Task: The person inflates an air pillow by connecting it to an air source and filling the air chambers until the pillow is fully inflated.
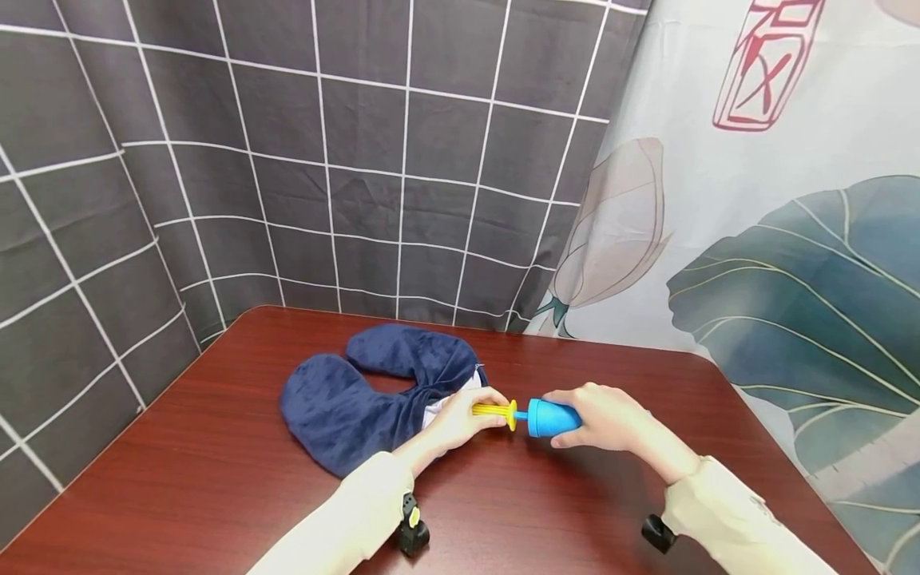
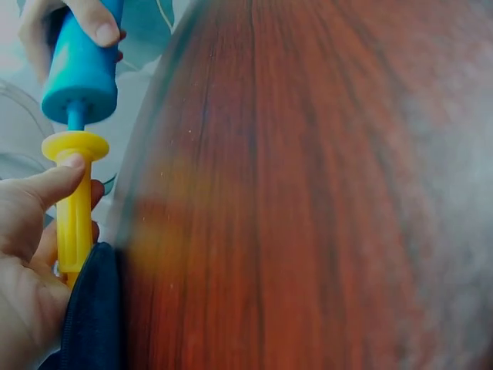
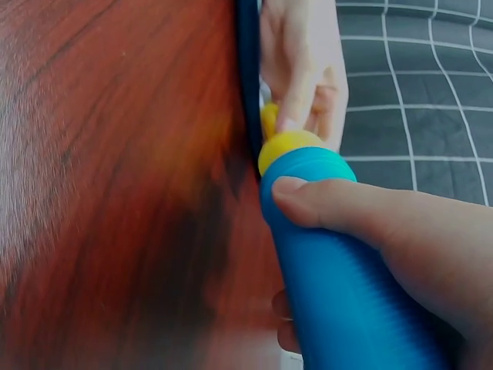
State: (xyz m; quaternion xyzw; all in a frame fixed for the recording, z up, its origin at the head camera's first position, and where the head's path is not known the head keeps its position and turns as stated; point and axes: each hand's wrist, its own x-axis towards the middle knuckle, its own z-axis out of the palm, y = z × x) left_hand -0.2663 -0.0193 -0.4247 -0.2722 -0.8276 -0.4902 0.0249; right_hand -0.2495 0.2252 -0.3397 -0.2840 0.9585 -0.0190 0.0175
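A hand air pump spans the gap between my hands, with a blue barrel [image 1: 552, 418], a thin blue rod and a yellow fluted part [image 2: 75, 220] with a round flange. My left hand [image 1: 454, 421] grips the yellow part, thumb just below the flange in the left wrist view. Around the blue barrel curl the fingers of my right hand [image 1: 609, 417], its thumb lying along the barrel near the end in the right wrist view. Against my left hand lies a navy plush U-shaped neck pillow [image 1: 323, 403]. White lining shows at its opening; the far end of the yellow part is hidden there.
The reddish-brown wooden table [image 1: 237, 471] carries the pillow. Behind it hangs a dark grey curtain [image 1: 366, 192] with a white grid. A white cloth with lotus prints [image 1: 690, 239] hangs at the right. Black wrist devices sit at both cream sleeves [image 1: 338, 519].
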